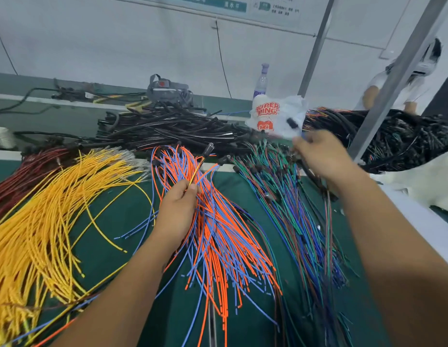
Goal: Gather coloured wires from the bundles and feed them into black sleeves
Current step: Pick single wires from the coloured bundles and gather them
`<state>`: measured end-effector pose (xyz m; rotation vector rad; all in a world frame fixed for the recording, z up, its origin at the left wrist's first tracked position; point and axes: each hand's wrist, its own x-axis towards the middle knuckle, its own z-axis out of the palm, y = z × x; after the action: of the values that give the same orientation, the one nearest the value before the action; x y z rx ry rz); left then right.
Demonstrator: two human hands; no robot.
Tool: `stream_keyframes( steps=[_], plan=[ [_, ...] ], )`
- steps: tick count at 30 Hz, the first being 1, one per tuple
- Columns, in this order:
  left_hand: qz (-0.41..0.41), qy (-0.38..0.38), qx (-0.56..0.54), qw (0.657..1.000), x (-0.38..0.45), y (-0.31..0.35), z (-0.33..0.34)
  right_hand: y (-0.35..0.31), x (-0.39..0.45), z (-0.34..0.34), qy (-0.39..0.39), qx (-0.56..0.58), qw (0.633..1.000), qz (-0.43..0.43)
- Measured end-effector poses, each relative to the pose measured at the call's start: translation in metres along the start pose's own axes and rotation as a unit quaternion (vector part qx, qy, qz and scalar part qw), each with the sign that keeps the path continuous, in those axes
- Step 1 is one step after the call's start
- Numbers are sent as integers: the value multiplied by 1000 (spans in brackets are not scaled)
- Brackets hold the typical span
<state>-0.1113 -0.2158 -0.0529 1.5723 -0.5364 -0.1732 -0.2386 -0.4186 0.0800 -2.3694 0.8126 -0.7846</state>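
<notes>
Centrally, the left hand [178, 209] pinches a thin yellow-and-dark wire [196, 170] between thumb and fingers; the wire runs up and to the right to a small capped end. Under that hand the orange and blue wires [218, 236] fan out on the green counter [255, 196], long axis from upper middle down toward the lower middle of the frame, cut ends nearest the viewer. The yellow wires [50, 216] sweep across the left side, and dark red wires [25, 171] lie at the far left edge. The green and blue wires [290, 209] run from centre right down to the lower right.

The right hand [323, 156], blurred, is at the upper right over the wire tops; its fingers look curled, but whether this grip holds anything I cannot tell. The black sleeves [173, 128] lie heaped across the back of the counter, mostly left to right. A white bag [275, 116] beside them reads "SUPER MING" in red. Bare green counter shows between the yellow and orange bundles.
</notes>
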Motion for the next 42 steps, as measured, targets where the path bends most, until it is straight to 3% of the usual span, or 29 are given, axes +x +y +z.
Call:
stream_keyframes(
  steps=[3, 5, 8, 12, 15, 17, 20, 23, 27, 30, 31, 33, 38, 42],
  plan=[
    [-4, 0, 2, 1000, -1, 1, -1, -18, 5, -13, 103, 125, 984, -80],
    [-1, -1, 0, 1000, -2, 3, -1, -20, 10, -11, 108, 202, 969, -95],
    [-4, 0, 0, 1000, -4, 5, -2, -9, 13, 7, -21, 122, 992, -29],
    [-11, 5, -12, 1000, -5, 8, -2, 24, 2, 37, -118, 213, 961, 135],
    [-22, 17, -43, 999, -6, 9, -4, 52, -8, 47, -173, 92, 972, 127],
    [-25, 21, -42, 999, -7, 10, -4, 65, -11, 49, -97, 74, 986, 114],
    [-36, 25, -43, 998, -7, 15, -4, 68, -15, 45, 23, 195, 974, 118],
    [-77, 15, -108, 991, -4, 28, -3, 64, -15, 38, 55, 256, 959, 112],
    [-118, -24, -213, 970, -3, 49, 18, 55, -16, 24, 25, 357, 923, 138],
    [-151, -110, -340, 922, -6, 65, 49, 47, -22, 22, -89, 523, 823, 205],
    [-157, -131, -370, 906, -7, 69, 60, 45, -26, 23, -126, 524, 814, 216],
    [-170, -141, -394, 892, -10, 74, 79, 45, -33, 28, -173, 482, 834, 205],
    [-239, -148, -363, 889, -16, 55, 99, 48, -45, 30, -195, 447, 866, 111],
    [-295, -148, -310, 892, -18, 44, 94, 40, -42, 16, -119, 432, 890, 81]
  ],
)
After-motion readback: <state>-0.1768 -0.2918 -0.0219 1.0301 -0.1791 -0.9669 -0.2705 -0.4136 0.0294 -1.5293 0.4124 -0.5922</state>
